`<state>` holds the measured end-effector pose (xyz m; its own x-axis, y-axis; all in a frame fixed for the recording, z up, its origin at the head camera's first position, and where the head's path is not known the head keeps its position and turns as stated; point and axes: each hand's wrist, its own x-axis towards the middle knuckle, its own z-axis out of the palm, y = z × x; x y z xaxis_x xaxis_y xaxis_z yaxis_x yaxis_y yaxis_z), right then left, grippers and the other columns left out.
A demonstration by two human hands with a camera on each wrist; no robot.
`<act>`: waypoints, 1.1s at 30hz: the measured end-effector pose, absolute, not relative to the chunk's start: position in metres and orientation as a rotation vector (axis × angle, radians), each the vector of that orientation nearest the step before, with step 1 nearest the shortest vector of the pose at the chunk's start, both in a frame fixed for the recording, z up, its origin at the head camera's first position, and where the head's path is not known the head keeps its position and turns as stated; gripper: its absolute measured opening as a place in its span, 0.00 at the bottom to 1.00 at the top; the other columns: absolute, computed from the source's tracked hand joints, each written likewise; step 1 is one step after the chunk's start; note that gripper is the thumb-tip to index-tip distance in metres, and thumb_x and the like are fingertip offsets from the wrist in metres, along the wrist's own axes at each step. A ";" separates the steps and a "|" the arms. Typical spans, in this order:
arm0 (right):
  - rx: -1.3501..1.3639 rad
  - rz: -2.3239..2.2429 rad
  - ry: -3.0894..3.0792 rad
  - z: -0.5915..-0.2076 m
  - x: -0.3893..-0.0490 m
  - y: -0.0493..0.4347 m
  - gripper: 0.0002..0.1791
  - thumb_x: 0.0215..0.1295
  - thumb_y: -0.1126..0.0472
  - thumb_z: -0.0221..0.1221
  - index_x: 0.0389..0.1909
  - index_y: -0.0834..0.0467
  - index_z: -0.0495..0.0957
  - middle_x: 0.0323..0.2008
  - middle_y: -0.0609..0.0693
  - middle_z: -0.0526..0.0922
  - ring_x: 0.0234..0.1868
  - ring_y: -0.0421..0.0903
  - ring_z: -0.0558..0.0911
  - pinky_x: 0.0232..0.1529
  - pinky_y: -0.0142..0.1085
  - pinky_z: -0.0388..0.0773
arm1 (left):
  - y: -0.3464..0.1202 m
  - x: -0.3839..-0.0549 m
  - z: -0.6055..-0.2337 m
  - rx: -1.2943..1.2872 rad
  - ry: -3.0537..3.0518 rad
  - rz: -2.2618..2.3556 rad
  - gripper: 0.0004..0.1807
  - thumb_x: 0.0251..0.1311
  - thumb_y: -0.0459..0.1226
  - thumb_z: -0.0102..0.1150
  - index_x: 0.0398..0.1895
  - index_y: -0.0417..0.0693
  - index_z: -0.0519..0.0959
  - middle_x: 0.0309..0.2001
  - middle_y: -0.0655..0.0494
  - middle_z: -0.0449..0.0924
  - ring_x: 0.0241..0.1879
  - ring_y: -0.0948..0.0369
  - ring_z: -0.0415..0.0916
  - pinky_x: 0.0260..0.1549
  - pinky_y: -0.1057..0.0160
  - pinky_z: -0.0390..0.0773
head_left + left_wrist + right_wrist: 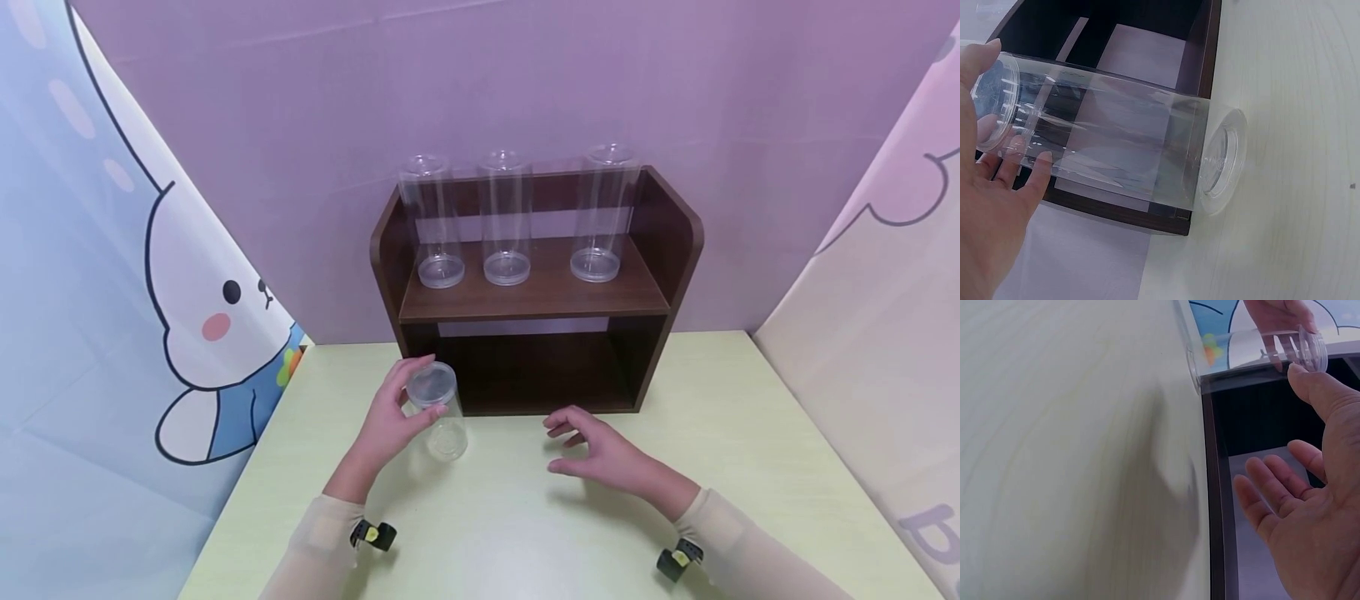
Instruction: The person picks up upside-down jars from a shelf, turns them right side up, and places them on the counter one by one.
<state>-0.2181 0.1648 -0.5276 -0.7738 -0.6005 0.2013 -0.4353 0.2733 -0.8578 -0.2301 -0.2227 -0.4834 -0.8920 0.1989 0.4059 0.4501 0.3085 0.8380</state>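
My left hand grips a clear cylindrical jar near its lid, thumb on the near side and fingers round the far side. The jar stands upright at the left front corner of a dark brown two-tier shelf. In the left wrist view, the jar's base is close to the tabletop. My right hand hovers over the table in front of the shelf's right half, fingers loosely bent and thumb apart. Nothing lies between those fingers in the right wrist view.
Three more clear jars, a left one, a middle one and a right one, stand on the upper tier, with a wider gap before the right one. The pale table meets a purple cloth behind and printed cloths at both sides.
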 end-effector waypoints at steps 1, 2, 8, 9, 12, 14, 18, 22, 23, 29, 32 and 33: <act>-0.974 -1.512 2.374 -0.528 -0.218 0.165 0.31 0.67 0.62 0.79 0.66 0.55 0.76 0.65 0.64 0.80 0.66 0.61 0.83 0.65 0.60 0.82 | -0.223 -0.230 -0.484 -0.594 -2.350 -1.616 0.43 0.60 0.30 0.83 0.79 0.53 0.75 0.71 0.50 0.74 0.68 0.50 0.73 0.72 0.37 0.74; -0.974 -1.511 2.376 -0.528 -0.218 0.165 0.31 0.67 0.62 0.79 0.66 0.56 0.76 0.65 0.64 0.80 0.66 0.61 0.83 0.65 0.60 0.83 | -0.223 -0.230 -0.484 -0.594 -2.353 -1.611 0.43 0.60 0.30 0.83 0.79 0.53 0.75 0.71 0.50 0.74 0.68 0.50 0.73 0.72 0.36 0.74; -0.983 -1.500 2.401 -0.527 -0.217 0.167 0.30 0.67 0.62 0.78 0.66 0.55 0.76 0.64 0.58 0.81 0.65 0.60 0.83 0.64 0.59 0.84 | -0.222 -0.230 -0.485 -0.588 -2.369 -1.587 0.44 0.60 0.31 0.83 0.79 0.53 0.74 0.71 0.51 0.74 0.68 0.50 0.73 0.72 0.35 0.73; -0.985 -1.500 2.408 -0.526 -0.217 0.167 0.30 0.67 0.61 0.78 0.65 0.55 0.76 0.63 0.56 0.82 0.65 0.60 0.84 0.64 0.58 0.84 | -0.222 -0.229 -0.485 -0.587 -2.367 -1.589 0.44 0.60 0.31 0.83 0.79 0.53 0.74 0.71 0.51 0.74 0.68 0.50 0.73 0.72 0.35 0.72; -0.989 -1.506 2.419 -0.525 -0.217 0.169 0.29 0.68 0.61 0.78 0.65 0.55 0.76 0.63 0.52 0.82 0.64 0.60 0.84 0.63 0.59 0.84 | -0.222 -0.229 -0.484 -0.574 -2.364 -1.587 0.45 0.58 0.31 0.85 0.79 0.54 0.74 0.72 0.51 0.74 0.69 0.52 0.73 0.74 0.36 0.71; -0.996 -1.506 2.429 -0.525 -0.217 0.170 0.28 0.68 0.60 0.78 0.65 0.55 0.77 0.63 0.51 0.82 0.64 0.59 0.84 0.62 0.59 0.84 | -0.222 -0.229 -0.484 -0.565 -2.360 -1.570 0.45 0.58 0.31 0.85 0.79 0.53 0.75 0.72 0.51 0.75 0.69 0.53 0.73 0.73 0.40 0.73; -1.002 -1.512 2.460 -0.523 -0.216 0.171 0.26 0.69 0.62 0.77 0.63 0.55 0.78 0.61 0.49 0.83 0.63 0.58 0.85 0.61 0.57 0.85 | -0.224 -0.229 -0.486 -0.572 -2.310 -1.536 0.43 0.57 0.28 0.84 0.77 0.47 0.75 0.72 0.48 0.76 0.68 0.55 0.73 0.69 0.55 0.77; -1.001 -1.535 2.502 -0.521 -0.216 0.173 0.23 0.70 0.63 0.76 0.62 0.54 0.79 0.58 0.47 0.84 0.61 0.58 0.86 0.59 0.55 0.87 | -0.230 -0.227 -0.488 -0.616 -2.160 -1.550 0.36 0.60 0.22 0.77 0.73 0.37 0.78 0.67 0.38 0.78 0.64 0.52 0.76 0.63 0.67 0.80; -1.000 -1.544 2.513 -0.521 -0.216 0.174 0.22 0.70 0.63 0.76 0.61 0.54 0.80 0.58 0.46 0.84 0.60 0.58 0.86 0.59 0.55 0.87 | -0.232 -0.227 -0.488 -0.621 -2.119 -1.560 0.33 0.61 0.21 0.75 0.71 0.34 0.78 0.66 0.36 0.78 0.63 0.51 0.77 0.62 0.68 0.80; -0.952 -1.609 2.603 -0.516 -0.220 0.185 0.17 0.72 0.65 0.74 0.57 0.53 0.83 0.54 0.45 0.85 0.56 0.55 0.87 0.56 0.52 0.89 | -0.244 -0.226 -0.490 -0.556 -2.014 -1.625 0.23 0.67 0.19 0.66 0.64 0.29 0.80 0.60 0.34 0.80 0.59 0.50 0.79 0.59 0.67 0.81; -0.921 -1.656 2.659 -0.513 -0.222 0.191 0.15 0.73 0.67 0.73 0.56 0.55 0.84 0.53 0.48 0.87 0.52 0.52 0.88 0.54 0.47 0.89 | -0.248 -0.226 -0.491 -0.526 -2.024 -1.645 0.19 0.70 0.21 0.64 0.63 0.30 0.80 0.59 0.34 0.80 0.58 0.50 0.79 0.58 0.65 0.81; -0.913 -1.669 2.683 -0.512 -0.223 0.193 0.14 0.73 0.68 0.72 0.55 0.56 0.85 0.52 0.49 0.87 0.50 0.51 0.88 0.54 0.45 0.89 | -0.249 -0.226 -0.492 -0.519 -2.029 -1.649 0.18 0.71 0.21 0.63 0.63 0.30 0.80 0.58 0.34 0.80 0.58 0.49 0.79 0.57 0.65 0.81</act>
<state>-0.2227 0.1933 -0.5119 -0.8359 -0.3757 0.4001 -0.5250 0.3347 -0.7825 -0.2259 -0.2488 -0.4918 -0.8172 -0.0034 0.5763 0.5635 0.2052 0.8002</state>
